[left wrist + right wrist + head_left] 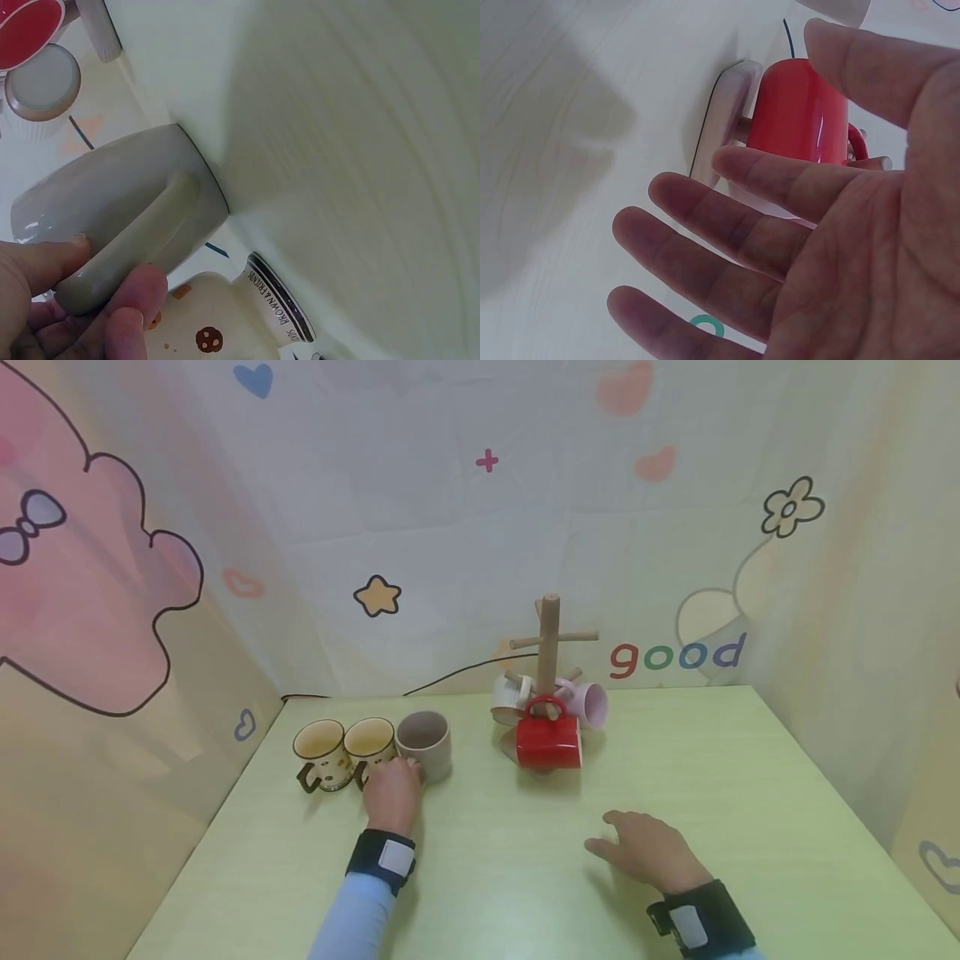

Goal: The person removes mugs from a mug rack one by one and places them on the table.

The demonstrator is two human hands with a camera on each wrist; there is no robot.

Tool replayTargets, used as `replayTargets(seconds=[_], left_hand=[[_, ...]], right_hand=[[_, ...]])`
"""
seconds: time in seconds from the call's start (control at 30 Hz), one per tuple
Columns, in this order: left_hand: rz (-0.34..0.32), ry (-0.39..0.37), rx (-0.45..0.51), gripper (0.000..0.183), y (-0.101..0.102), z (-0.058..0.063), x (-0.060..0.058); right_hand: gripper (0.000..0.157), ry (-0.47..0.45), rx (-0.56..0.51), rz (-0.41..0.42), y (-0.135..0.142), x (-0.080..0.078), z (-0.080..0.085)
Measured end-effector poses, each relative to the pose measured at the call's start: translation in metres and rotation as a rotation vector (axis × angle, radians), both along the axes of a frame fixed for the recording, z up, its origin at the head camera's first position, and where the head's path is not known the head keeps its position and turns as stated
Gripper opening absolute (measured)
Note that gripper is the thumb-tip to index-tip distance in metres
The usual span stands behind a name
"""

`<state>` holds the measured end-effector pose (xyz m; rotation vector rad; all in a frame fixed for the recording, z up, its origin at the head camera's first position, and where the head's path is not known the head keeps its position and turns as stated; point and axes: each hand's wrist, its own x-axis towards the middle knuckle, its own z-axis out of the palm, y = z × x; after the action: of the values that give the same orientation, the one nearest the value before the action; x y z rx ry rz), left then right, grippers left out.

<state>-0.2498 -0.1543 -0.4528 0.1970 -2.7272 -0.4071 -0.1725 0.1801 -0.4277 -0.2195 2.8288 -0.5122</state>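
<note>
A grey mug (425, 747) stands upright at the right end of a row of mugs. My left hand (393, 793) pinches its handle (135, 240) between thumb and fingers, as the left wrist view shows. Left of it are two cream mugs (321, 752) with dark rims and dark handles; the left hand partly covers the nearer one (371, 743). My right hand (648, 850) hovers over the table with fingers spread and nothing in it. Ahead of it, a red mug (549, 743) hangs on a wooden mug tree (550, 652).
A white mug (510, 697) and a pink mug (588, 703) also hang on the tree's lower pegs. Upper pegs stick out above them. The pale green table (495, 868) meets a printed cloth backdrop (442, 527) behind and at both sides. A dark cord (465, 669) shows at the back.
</note>
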Motion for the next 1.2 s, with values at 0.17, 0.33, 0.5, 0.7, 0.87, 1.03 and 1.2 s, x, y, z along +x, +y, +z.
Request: replayTargets(seconds=[0.17, 0.33, 0.5, 0.7, 0.87, 1.03, 1.2], left_hand=[[-0.012, -0.004, 0.008, 0.027, -0.0002, 0.0019, 0.0002], [-0.025, -0.009, 0.015, 0.026, -0.0014, 0.0029, 0.0008], [-0.031, -0.007, 0.022, 0.025, -0.0012, 0.0034, 0.0008], [-0.027, -0.038, 0.02, 0.026, -0.0011, 0.0037, -0.0005], [-0.025, -0.037, 0.015, 0.027, -0.0014, 0.0027, -0.001], [-0.036, -0.019, 0.022, 0.027, -0.0026, 0.0021, -0.0002], [-0.05, -0.027, 0.053, 0.029, -0.0053, 0.003, 0.0017]], right_hand=[[0.062, -0.011, 0.002, -0.003, -0.0011, -0.0013, 0.0014], [0.062, -0.009, 0.002, 0.004, -0.0022, -0.0011, 0.0034], [0.061, -0.007, 0.002, 0.01, -0.0033, -0.0007, 0.0044], [0.06, -0.002, -0.001, 0.016, -0.0037, 0.0003, 0.0025], [0.06, 0.004, 0.004, 0.019, -0.0038, 0.0, 0.0007], [0.06, -0.001, 0.0, 0.017, -0.0038, -0.0001, -0.0002], [0.06, -0.003, -0.004, 0.02, -0.0039, 0.0004, -0.0005]])
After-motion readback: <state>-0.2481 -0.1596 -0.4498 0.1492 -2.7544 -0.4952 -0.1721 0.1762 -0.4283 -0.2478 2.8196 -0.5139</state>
